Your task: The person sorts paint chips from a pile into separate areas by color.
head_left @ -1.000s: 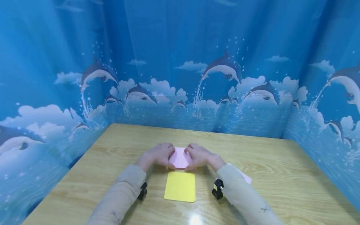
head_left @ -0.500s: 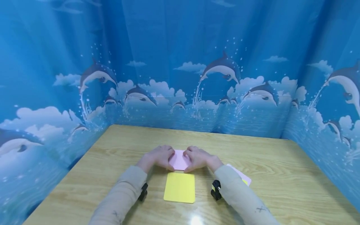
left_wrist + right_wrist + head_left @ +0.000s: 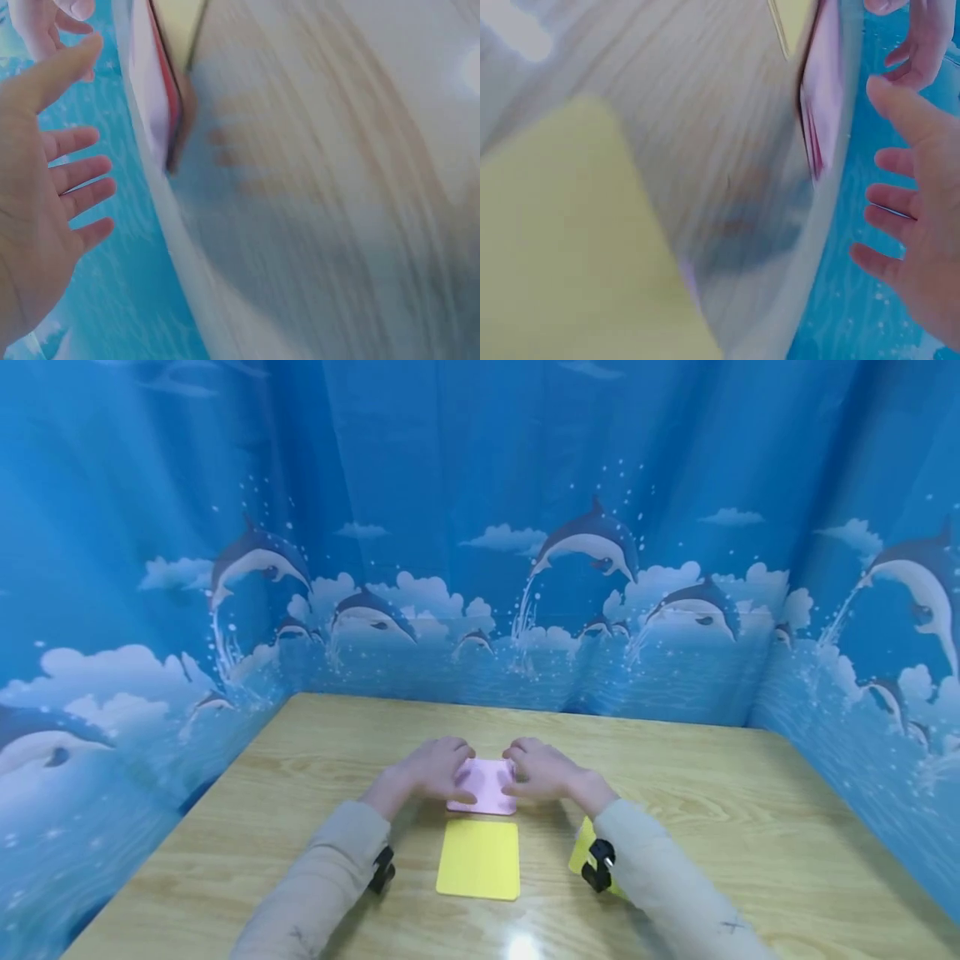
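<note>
A thin stack of pink square cards (image 3: 483, 789) lies flat in the middle of the table. In the left wrist view the pink stack (image 3: 154, 94) shows a red layer along its side. My left hand (image 3: 435, 771) hovers at the stack's left with fingers spread and loosely bent; in the left wrist view that hand (image 3: 37, 195) holds nothing. Opposite it, my right hand (image 3: 551, 772) hovers at the stack's right, and the right wrist view shows this hand (image 3: 930, 217) likewise holding nothing. Just in front of the stack lies a yellow square card or pile (image 3: 478, 858).
Another yellow card (image 3: 582, 847) lies at the right, partly covered by my right forearm; close up, a yellow card (image 3: 585, 247) has a sliver of purple at its edge. The wooden table (image 3: 360, 735) ends at a blue dolphin curtain (image 3: 450, 527).
Both hands have let go of the pink stack and moved slightly apart and up. My right forearm has shifted right, uncovering more of the yellow card and hiding the pink card there.
</note>
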`<move>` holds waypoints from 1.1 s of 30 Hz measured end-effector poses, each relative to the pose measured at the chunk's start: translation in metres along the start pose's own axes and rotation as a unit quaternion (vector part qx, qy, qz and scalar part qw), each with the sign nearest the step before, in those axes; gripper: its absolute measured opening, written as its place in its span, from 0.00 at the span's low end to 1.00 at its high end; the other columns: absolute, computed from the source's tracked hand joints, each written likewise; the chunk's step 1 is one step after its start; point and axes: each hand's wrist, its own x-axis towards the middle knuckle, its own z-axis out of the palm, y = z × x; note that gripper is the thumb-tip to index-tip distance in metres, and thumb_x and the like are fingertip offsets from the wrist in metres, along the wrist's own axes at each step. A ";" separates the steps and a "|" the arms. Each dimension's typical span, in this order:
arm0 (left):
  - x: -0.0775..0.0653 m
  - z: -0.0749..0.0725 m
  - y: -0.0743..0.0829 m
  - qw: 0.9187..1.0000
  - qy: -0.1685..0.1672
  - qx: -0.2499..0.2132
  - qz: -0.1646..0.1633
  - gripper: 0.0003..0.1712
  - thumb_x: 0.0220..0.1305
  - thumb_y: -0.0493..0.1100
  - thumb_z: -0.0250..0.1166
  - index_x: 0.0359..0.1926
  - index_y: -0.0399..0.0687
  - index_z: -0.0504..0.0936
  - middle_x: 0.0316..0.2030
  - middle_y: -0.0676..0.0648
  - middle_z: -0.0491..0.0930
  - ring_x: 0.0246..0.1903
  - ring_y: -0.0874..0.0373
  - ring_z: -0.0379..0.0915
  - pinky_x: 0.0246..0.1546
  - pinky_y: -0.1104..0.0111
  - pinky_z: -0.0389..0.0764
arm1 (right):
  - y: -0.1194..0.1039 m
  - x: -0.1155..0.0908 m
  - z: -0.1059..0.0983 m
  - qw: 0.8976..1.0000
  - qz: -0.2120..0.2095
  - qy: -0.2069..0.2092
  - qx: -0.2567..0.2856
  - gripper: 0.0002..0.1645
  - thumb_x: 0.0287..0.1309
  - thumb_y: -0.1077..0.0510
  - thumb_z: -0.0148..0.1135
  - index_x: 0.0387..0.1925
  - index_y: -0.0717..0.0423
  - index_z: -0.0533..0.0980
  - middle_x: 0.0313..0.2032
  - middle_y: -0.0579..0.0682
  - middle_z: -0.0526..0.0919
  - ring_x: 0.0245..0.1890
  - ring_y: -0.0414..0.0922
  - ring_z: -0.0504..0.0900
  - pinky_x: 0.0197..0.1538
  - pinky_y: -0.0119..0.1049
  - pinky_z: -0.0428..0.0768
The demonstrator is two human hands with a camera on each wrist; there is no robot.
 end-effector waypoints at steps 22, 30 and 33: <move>0.029 -0.011 0.078 0.990 -0.001 0.101 0.097 0.47 0.52 0.73 0.57 0.63 0.46 0.66 0.59 0.48 0.70 0.60 0.53 0.64 0.62 0.57 0.63 | 0.043 -0.101 -0.013 0.992 0.034 0.105 -0.065 0.34 0.49 0.48 0.68 0.51 0.68 0.72 0.46 0.60 0.76 0.46 0.55 0.76 0.49 0.49 0.76; 0.038 -0.001 0.104 0.979 -0.007 0.142 0.147 0.49 0.50 0.76 0.55 0.63 0.47 0.67 0.58 0.50 0.71 0.57 0.56 0.65 0.58 0.63 0.66 | 0.049 -0.131 -0.012 0.993 0.057 0.083 -0.063 0.41 0.42 0.43 0.71 0.52 0.67 0.71 0.47 0.60 0.76 0.45 0.55 0.76 0.46 0.50 0.77; 0.041 0.001 0.113 0.976 -0.009 0.148 0.158 0.50 0.49 0.77 0.56 0.63 0.48 0.67 0.58 0.50 0.70 0.57 0.57 0.65 0.57 0.64 0.66 | 0.048 -0.142 -0.009 0.993 0.058 0.077 -0.067 0.42 0.41 0.40 0.71 0.51 0.67 0.72 0.47 0.61 0.75 0.46 0.56 0.75 0.46 0.51 0.77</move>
